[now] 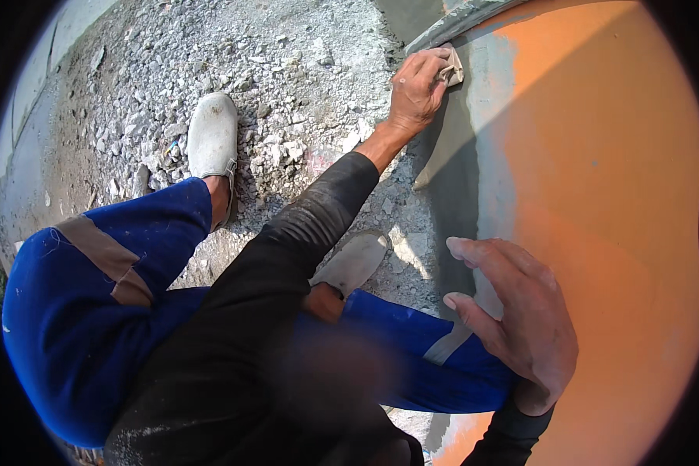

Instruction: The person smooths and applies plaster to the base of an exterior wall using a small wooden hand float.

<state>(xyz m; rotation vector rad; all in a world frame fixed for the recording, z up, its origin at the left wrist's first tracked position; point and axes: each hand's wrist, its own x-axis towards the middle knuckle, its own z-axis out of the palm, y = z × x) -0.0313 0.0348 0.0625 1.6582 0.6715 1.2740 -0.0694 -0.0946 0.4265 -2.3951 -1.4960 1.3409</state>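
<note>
My left hand (419,89) reaches out at the upper middle, its fingers closed around a crumpled beige piece of cloth or paper (452,66). It presses this against a strip of smooth grey mortar (454,182) at the foot of an orange wall (613,179). My right hand (520,314) hovers at the lower right in front of the wall, with thumb and fingers apart and nothing between them. Whether its fingertips touch the mortar strip I cannot tell.
Broken grey rubble (279,93) covers the ground beside the strip. My feet stand on it in a pale left shoe (213,136) and a pale right shoe (355,264). A grey ledge (462,22) juts from the wall near the top. Shade crosses part of the wall.
</note>
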